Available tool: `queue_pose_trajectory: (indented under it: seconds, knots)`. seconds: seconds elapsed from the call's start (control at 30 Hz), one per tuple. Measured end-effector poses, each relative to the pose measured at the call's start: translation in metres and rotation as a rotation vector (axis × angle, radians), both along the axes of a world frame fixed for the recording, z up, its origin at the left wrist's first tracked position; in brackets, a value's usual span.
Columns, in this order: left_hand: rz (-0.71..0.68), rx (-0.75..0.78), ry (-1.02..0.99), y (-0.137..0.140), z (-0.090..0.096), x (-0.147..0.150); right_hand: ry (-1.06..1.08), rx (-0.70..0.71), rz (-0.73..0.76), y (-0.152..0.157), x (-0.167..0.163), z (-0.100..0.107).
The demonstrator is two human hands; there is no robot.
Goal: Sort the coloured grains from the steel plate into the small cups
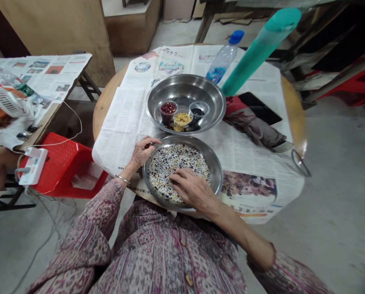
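Note:
A shallow steel basin (215, 173) at the table's near edge holds a mix of white grains (173, 157) with dark, yellow and reddish ones. My left hand (142, 153) is closed at the basin's upper left rim, its fingers bent over the edge. Over the grains, my right hand (191, 188) curls with its fingertips down in the mix; what they hold, if anything, is hidden. Just beyond stands a larger steel basin (185, 85) with three clear cups: red beans (168, 108), yellow kernels (182, 118) and black beans (197, 111).
Newspaper (117, 122) covers the round table. Behind the large basin stand a blue-capped bottle (222, 61) and a tall green cylinder (258, 53). A folded umbrella (252, 124) and a dark flat object (260, 107) lie right. A red stool (66, 167) with a power strip (33, 166) is left.

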State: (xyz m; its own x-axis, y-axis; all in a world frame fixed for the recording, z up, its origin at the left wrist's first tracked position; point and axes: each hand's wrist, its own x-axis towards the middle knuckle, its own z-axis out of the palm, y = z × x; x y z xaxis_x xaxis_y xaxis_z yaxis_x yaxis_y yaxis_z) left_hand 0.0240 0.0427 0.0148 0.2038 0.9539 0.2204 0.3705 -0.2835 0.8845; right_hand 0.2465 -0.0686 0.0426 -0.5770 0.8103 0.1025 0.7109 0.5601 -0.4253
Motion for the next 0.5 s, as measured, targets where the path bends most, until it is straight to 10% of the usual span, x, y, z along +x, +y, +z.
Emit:
queue_pose_trajectory:
  seconds: [0.3, 0.5]
  knots:
    - [0.002, -0.009, -0.011, 0.0, -0.001, 0.001, -0.106, -0.092, 0.173, -0.024, 0.014, -0.007]
    - [0.004, -0.005, -0.006, 0.0, 0.0, 0.0, -0.142, 0.025, -0.045, 0.017, 0.001, -0.002]
